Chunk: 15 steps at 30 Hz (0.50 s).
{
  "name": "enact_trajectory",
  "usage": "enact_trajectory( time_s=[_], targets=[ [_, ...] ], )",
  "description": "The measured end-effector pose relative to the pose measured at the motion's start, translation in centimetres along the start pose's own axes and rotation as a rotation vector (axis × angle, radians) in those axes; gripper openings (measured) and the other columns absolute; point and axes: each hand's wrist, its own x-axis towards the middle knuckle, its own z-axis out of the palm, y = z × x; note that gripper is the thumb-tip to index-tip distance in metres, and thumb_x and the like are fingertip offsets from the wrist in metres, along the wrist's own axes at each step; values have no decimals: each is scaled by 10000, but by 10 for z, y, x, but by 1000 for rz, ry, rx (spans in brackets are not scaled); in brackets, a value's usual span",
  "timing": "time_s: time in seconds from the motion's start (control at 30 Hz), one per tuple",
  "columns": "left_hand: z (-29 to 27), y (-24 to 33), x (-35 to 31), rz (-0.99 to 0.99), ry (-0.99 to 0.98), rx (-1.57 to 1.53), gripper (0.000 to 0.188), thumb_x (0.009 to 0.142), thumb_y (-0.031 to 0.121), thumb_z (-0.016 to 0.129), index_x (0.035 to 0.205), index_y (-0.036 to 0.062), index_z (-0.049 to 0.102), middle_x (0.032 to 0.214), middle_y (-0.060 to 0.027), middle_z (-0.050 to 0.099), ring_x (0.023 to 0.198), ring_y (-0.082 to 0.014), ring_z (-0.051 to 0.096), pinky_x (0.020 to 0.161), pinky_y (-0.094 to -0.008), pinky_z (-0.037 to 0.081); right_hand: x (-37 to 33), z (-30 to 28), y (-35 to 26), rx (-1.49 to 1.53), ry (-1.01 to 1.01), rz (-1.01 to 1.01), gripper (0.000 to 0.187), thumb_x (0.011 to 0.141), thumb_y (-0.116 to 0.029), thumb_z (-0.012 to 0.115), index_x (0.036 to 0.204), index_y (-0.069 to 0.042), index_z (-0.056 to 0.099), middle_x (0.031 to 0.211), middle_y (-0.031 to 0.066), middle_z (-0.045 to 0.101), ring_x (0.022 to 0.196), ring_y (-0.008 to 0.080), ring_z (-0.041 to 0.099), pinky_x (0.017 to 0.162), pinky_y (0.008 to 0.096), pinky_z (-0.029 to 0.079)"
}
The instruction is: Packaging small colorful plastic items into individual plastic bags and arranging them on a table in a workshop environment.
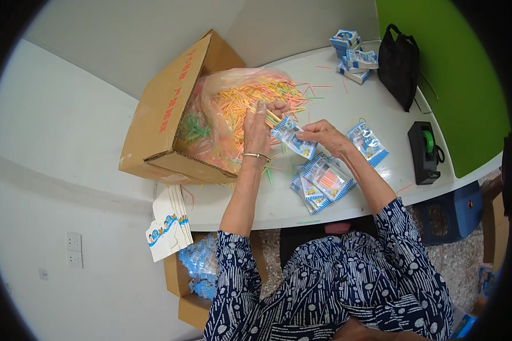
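Note:
My left hand (257, 129), with a bangle at its wrist, is closed round a small bundle of thin coloured sticks (272, 118). The ends of the sticks meet the top of a small blue-and-white plastic bag (293, 138); how far inside they reach I cannot tell. My right hand (324, 136) pinches that bag by its side. Behind my left hand, a heap of pink, yellow and green sticks (239, 98) spills from a clear plastic liner in a tipped cardboard box (166, 96). Several similar bags (329, 176), at least one with pink sticks inside, overlap below my right hand.
Another bag (367, 142) lies to the right, near a black tape dispenser (424, 152). Small boxes (347, 41) and a black tote (398, 71) stand at the back. Flat white cartons (169, 223) overhang the left table edge, above an open box of blue bags (200, 258).

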Motion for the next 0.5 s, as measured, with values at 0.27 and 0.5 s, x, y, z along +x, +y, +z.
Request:
enact_trajectory(
  time_s=[0.27, 0.5],
  targets=[
    [4, -12, -14, -10, -85, 300, 398, 977, 327, 403, 1045, -22, 582, 1002, -98, 623, 888, -131, 580, 776, -273, 480, -6, -2, 1, 35, -25, -43, 223, 806, -217, 686, 889, -10, 696, 779, 19, 651, 709, 68, 553, 695, 218, 412],
    [-5, -22, -19, -28, -156, 262, 278, 963, 250, 472, 1108, 18, 521, 1090, -82, 588, 950, -113, 546, 835, -253, 440, -9, -1, 13, 167, -10, -92, 271, 824, -203, 674, 996, 7, 679, 840, 23, 667, 721, 64, 578, 682, 211, 452]
  ],
)
